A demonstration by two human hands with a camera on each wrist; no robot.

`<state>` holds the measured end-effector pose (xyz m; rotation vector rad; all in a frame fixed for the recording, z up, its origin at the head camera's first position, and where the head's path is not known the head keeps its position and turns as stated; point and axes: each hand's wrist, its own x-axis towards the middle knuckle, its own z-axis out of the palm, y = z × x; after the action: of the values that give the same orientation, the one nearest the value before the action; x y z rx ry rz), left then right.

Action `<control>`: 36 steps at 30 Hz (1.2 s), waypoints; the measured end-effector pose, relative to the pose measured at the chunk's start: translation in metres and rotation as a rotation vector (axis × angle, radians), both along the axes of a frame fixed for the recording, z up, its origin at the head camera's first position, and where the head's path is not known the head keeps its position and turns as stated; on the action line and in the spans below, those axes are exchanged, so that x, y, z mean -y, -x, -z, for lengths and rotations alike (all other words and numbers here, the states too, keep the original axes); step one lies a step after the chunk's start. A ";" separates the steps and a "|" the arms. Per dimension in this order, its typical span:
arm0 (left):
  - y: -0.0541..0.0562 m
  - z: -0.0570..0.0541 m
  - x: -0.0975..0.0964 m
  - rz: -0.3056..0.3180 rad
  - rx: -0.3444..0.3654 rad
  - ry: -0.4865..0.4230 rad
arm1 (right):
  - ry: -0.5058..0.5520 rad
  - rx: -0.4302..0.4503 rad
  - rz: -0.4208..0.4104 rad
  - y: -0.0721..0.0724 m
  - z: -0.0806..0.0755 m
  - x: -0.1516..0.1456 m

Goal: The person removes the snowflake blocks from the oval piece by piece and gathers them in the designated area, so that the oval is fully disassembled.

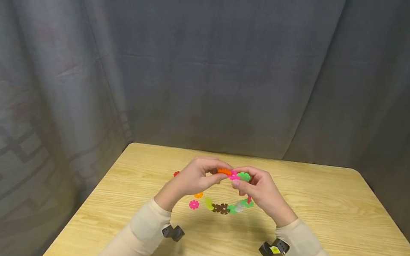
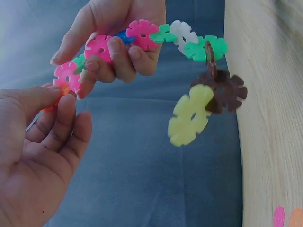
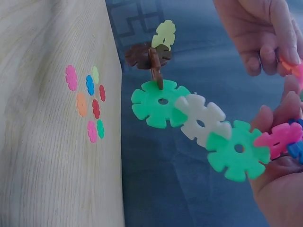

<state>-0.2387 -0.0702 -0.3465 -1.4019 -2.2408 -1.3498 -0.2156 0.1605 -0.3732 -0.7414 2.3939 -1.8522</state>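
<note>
My left hand (image 1: pixel 198 175) pinches an orange notched plastic disc (image 1: pixel 224 171) between thumb and fingers. The orange disc meets a pink notched disc (image 2: pixel 67 77), at the end of a chain of interlocking snowflake discs. My right hand (image 1: pixel 259 187) grips the chain near that end, fingers curled round its pink, green and blue pieces. From the right hand the rest hangs in a curve above the table: a green disc (image 3: pixel 227 158), a white disc (image 3: pixel 200 121), another green disc (image 3: pixel 149 109), brown discs (image 2: pixel 229 92) and a yellow disc (image 2: pixel 190 116) at the free end.
Loose discs lie on the wooden table (image 1: pixel 323 230) to the left, among them a pink one (image 3: pixel 71 77), a blue one (image 3: pixel 90 85) and an orange one (image 3: pixel 82 104). Grey curtains (image 1: pixel 214 60) hang behind the table and along its left side.
</note>
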 end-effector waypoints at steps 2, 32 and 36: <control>-0.001 0.000 -0.001 0.007 0.016 0.003 | 0.000 0.006 0.003 0.000 0.000 -0.002; 0.002 0.004 0.015 -0.116 0.129 0.015 | 0.015 0.044 0.010 0.000 -0.001 0.001; 0.010 0.014 0.033 -0.189 0.217 0.148 | 0.022 0.046 0.015 -0.001 -0.002 0.001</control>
<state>-0.2490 -0.1028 -0.3607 -1.0941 -2.5854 -1.3538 -0.2146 0.1600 -0.3712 -0.6757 2.3617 -1.8826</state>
